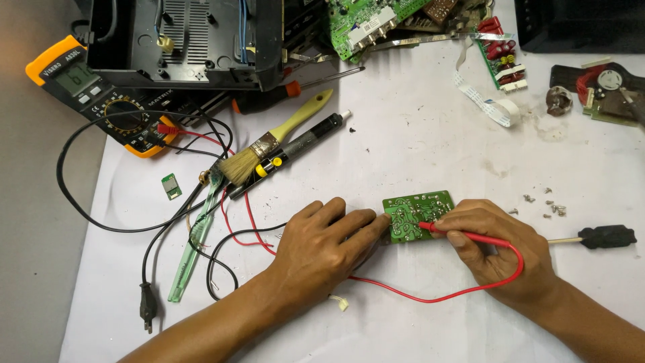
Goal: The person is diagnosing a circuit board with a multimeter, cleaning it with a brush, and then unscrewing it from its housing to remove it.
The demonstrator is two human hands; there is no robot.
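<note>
Small green circuit board [418, 215] with silver solder dots; red probe with red lead [470, 236]; orange-cased multimeter [101, 94]; yellow-handled brush [275, 138].

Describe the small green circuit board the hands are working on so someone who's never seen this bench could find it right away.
On the white sheet covering the bench, look low and centre, between the two hands. The small green circuit board lies flat there, the left hand at its left edge and the right hand pressing a red probe onto it. Unlike the boards heaped at the top, it lies alone, solder side up.

Electronics repair workshop — multimeter [101, 94], circuit boards [418, 216], soldering tools [295, 151].
</note>
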